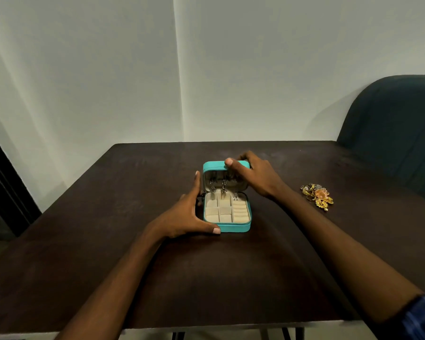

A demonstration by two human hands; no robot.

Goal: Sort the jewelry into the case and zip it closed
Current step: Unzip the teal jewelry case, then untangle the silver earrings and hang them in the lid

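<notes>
dark bench (108, 241): open teal case (227, 228), cream compartments bare; left grip (185, 214) braces its side, right grip (254, 174) pinches lid; jewelry (317, 195) at 3 o'clock.

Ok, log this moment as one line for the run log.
case: open, compartments empty | left hand: steadies base | right hand: grips lid | jewelry pile: on table, unsorted | zip: not done

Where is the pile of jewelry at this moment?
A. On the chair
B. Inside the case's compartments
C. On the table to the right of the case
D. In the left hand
C: the pile of jewelry lies on the table, apart from the open case and to its right, while the case's cream compartments look mostly bare and both hands are on the case.
</notes>
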